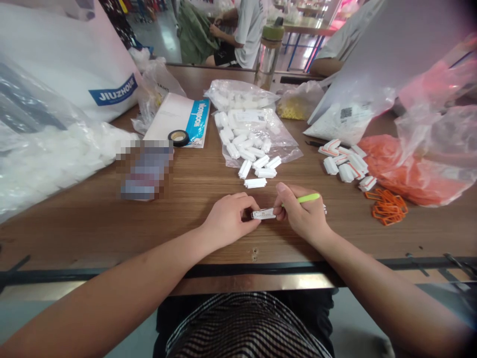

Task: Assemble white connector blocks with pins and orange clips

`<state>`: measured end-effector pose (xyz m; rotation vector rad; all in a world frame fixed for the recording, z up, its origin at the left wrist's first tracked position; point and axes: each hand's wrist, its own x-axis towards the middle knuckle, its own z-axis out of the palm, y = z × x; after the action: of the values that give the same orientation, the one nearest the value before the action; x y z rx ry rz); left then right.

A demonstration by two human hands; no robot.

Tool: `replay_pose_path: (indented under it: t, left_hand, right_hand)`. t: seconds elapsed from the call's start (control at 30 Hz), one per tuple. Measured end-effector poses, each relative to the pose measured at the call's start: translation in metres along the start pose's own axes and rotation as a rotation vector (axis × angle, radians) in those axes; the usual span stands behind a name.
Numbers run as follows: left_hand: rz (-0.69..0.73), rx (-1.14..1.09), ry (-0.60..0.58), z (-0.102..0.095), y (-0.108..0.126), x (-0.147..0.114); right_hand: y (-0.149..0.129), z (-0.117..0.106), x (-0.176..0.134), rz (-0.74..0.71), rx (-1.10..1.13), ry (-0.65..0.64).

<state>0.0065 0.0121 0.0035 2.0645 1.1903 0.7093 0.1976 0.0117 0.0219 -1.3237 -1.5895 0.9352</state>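
Note:
A small white plastic housing (pixel 263 214) lies close to the table's front edge, its left end between the thumb and fingers of my left hand (pixel 230 219). My right hand (pixel 303 214) is closed around a slim tool with a bright green handle (pixel 310 197). The tool's tip is hidden by my fingers, which are at the right end of the housing. Just beyond my hands, loose white plastic housings (pixel 255 183) spread out from a clear bag (pixel 285 144). To the right sit white pieces with orange edges (pixel 346 161) and a small pile of orange rings (pixel 389 206).
A bag of orange parts (pixel 417 171) stands at right, large bags of white parts (pixel 48 164) at left. A notebook (pixel 167 119) bears a roll of black tape (pixel 178 137). A bottle (pixel 269 54) stands at the back; a person (pixel 246 35) sits beyond.

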Motion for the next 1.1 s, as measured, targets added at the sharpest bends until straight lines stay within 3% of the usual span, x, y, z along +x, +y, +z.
replay_pose_path:
  t: [0.27,0.6,0.8,1.1]
  left_hand:
    - [0.009,0.005,0.013,-0.0002,0.0003,-0.0003]
    - [-0.006,0.03,0.013,0.0022,-0.0003,-0.0006]
    - [0.002,0.016,0.008,0.0006,0.0009,-0.0004]
    - [0.016,0.009,0.022,0.0012,0.0004,-0.0003]
  right_hand:
    - [0.0011,0.0015,0.0005,-0.025,-0.025,-0.001]
    - [-0.003,-0.0007,-0.0013,-0.207,-0.181,-0.106]
    - [0.0005,-0.0002,-0.0022,-0.079,0.017,0.005]
    - [-0.0003,0.0015,-0.0023,-0.089,0.003,-0.024]
